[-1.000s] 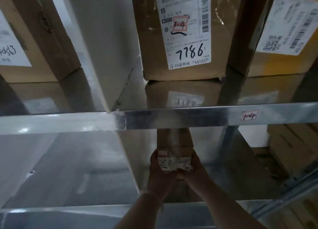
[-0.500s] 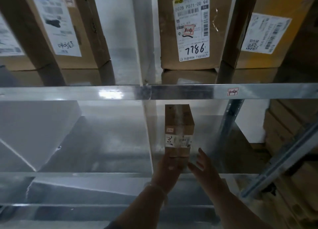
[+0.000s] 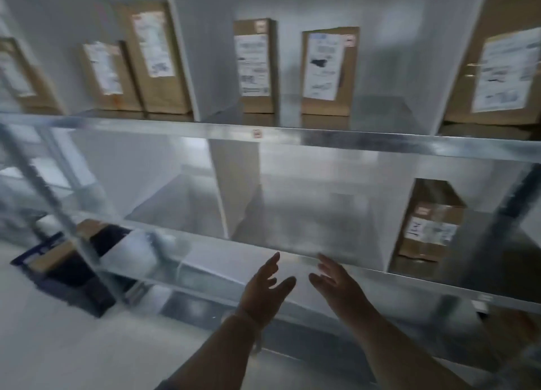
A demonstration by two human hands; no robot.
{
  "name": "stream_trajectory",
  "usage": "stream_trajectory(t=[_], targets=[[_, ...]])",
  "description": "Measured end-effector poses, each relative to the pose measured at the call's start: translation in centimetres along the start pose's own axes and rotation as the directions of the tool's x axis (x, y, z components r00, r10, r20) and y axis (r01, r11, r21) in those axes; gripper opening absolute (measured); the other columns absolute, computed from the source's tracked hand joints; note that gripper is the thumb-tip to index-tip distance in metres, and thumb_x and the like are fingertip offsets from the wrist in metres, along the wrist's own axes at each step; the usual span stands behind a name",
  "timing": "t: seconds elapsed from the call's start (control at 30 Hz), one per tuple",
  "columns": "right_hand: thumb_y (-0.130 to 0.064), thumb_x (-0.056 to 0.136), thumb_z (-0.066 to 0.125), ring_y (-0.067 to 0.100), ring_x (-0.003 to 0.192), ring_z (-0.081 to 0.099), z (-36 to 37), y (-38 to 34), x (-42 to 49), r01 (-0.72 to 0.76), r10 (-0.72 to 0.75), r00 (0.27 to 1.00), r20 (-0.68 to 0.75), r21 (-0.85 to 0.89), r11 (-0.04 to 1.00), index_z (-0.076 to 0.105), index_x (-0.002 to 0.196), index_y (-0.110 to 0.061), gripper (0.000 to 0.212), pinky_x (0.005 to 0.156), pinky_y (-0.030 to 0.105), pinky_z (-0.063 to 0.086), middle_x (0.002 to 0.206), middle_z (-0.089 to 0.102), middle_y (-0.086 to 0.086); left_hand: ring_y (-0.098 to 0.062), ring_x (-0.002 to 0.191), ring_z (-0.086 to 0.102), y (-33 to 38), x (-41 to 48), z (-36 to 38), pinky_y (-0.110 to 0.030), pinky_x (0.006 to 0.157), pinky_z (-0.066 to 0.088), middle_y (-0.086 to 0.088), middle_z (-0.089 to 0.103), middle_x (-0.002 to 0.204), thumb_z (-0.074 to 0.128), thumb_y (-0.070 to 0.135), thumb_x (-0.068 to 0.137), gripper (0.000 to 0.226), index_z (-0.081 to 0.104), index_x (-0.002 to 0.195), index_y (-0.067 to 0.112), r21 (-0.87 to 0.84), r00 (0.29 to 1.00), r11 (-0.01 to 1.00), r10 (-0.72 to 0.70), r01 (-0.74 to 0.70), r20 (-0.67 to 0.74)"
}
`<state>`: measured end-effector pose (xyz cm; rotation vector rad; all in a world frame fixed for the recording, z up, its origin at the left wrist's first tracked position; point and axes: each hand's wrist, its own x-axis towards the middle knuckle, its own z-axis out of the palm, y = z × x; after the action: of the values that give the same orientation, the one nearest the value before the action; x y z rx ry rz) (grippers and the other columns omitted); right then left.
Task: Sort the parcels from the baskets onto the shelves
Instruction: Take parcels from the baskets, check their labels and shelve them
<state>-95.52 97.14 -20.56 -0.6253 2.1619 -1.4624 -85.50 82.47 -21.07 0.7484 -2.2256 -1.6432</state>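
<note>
- Lower left of the frame: a blue basket point(image 3: 63, 265) on the floor holds more parcels; I reckon fetching one comes next.
- Bottom centre: left hand point(image 3: 265, 290) and right hand point(image 3: 336, 284), fingers spread, holding nothing.
- Right of the frame: small parcel point(image 3: 430, 228) sits on the middle shelf point(image 3: 292, 252), apparently placed.

1. Shelves point(image 3: 322, 139) are bare metal, silvery and pretty glossy; the decks mirror the boxes standing on them.
2. Dividers point(image 3: 234, 190) between the bays look like smooth matt white panel.
3. Boxes point(image 3: 330, 73) are plain brown cardboard, matt, with white paper labels stuck on.
4. The low box point(image 3: 430, 225) on the right has shiny clear tape over its label.
5. Basket point(image 3: 58, 260) on the floor looks like dark blue plastic, blurry though.
6. Floor point(image 3: 58, 345) is pale and smooth.
</note>
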Motion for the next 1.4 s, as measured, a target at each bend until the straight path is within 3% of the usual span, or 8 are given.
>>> stream_trajectory(t=[0.27,0.43,0.57,0.8,0.9,1.0,1.2,1.4], targets=[[-0.033,0.094,0.059,0.016,0.130,0.047,25.3,-10.2,-1.1,0.149,-0.123,0.937,0.327,-0.057,0.987,0.039,0.145,-0.026,0.055,0.098,0.023,0.036,0.148,0.044,-0.001,-0.017,0.125,0.053,-8.5,-8.5,-24.9,-0.030,0.100,0.045,0.000,0.050,0.142,0.066,0.028,0.092,0.061,0.040,0.147,0.026,-0.068,0.940,0.994,-0.099,0.081,-0.327],[-0.032,0.092,0.062,0.011,0.123,0.051,36.8,-13.7,-1.7,0.191,-0.141,0.876,0.460,-0.062,0.980,0.041,0.144,-0.022,0.057,0.094,0.023,0.037,0.144,0.047,-0.003,-0.013,0.117,0.058,-12.7,-11.7,-34.0,-0.019,0.085,0.044,0.003,0.057,0.136,0.067,0.023,0.092,0.047,0.052,0.136,0.026,-0.175,0.849,0.977,-0.191,0.118,-0.493],[-0.034,0.093,0.060,0.014,0.127,0.049,44.8,-15.9,0.0,0.224,-0.139,0.837,0.530,-0.099,0.970,0.043,0.143,-0.024,0.054,0.101,0.028,0.037,0.145,0.047,-0.001,-0.019,0.118,0.058,-15.2,-12.1,-40.3,-0.028,0.093,0.046,0.004,0.056,0.132,0.067,0.026,0.091,0.052,0.049,0.140,0.027,-0.233,0.765,0.961,-0.260,0.147,-0.589],[-0.058,0.087,0.059,0.012,0.130,0.047,58.8,-20.7,5.6,0.290,-0.170,0.703,0.690,-0.060,0.955,0.043,0.141,-0.034,0.061,0.107,0.037,0.041,0.139,0.046,-0.014,-0.020,0.123,0.057,-17.8,-8.3,-52.7,-0.034,0.103,0.046,-0.003,0.053,0.142,0.065,0.031,0.092,0.058,0.043,0.145,0.027,-0.243,0.664,0.946,-0.324,0.214,-0.674],[-0.047,0.094,0.056,0.019,0.136,0.042,64.4,-24.3,8.8,0.291,-0.166,0.645,0.746,-0.039,0.956,0.034,0.149,-0.027,0.063,0.108,0.036,0.037,0.146,0.042,-0.005,-0.021,0.128,0.053,-18.0,-6.2,-58.4,-0.030,0.100,0.044,0.001,0.051,0.144,0.063,0.032,0.094,0.057,0.042,0.146,0.029,-0.251,0.618,0.939,-0.343,0.235,-0.707],[-0.036,0.096,0.056,0.019,0.134,0.043,69.9,-27.9,12.0,0.276,-0.177,0.635,0.752,-0.007,0.961,0.035,0.148,-0.025,0.057,0.106,0.034,0.036,0.150,0.042,0.000,-0.019,0.129,0.052,-18.4,-4.6,-64.3,-0.029,0.101,0.043,0.001,0.049,0.146,0.062,0.037,0.093,0.060,0.038,0.148,0.031,-0.250,0.572,0.933,-0.356,0.258,-0.739],[-0.044,0.095,0.054,0.017,0.132,0.045,82.2,-32.0,15.2,0.270,-0.167,0.582,0.796,0.005,0.963,0.037,0.146,-0.030,0.055,0.109,0.039,0.037,0.147,0.045,-0.001,-0.018,0.129,0.052,-22.4,-2.1,-75.0,-0.023,0.095,0.041,0.000,0.050,0.146,0.063,0.037,0.092,0.062,0.038,0.149,0.031,-0.288,0.512,0.920,-0.388,0.266,-0.766],[-0.048,0.095,0.054,0.018,0.134,0.043,94.6,-35.3,18.5,0.239,-0.129,0.602,0.788,-0.024,0.971,0.037,0.146,-0.029,0.057,0.109,0.039,0.036,0.147,0.045,-0.002,-0.017,0.129,0.051,-27.6,0.8,-87.4,-0.021,0.091,0.038,0.001,0.049,0.146,0.061,0.038,0.093,0.061,0.037,0.149,0.031,-0.267,0.552,0.926,-0.373,0.265,-0.745]])
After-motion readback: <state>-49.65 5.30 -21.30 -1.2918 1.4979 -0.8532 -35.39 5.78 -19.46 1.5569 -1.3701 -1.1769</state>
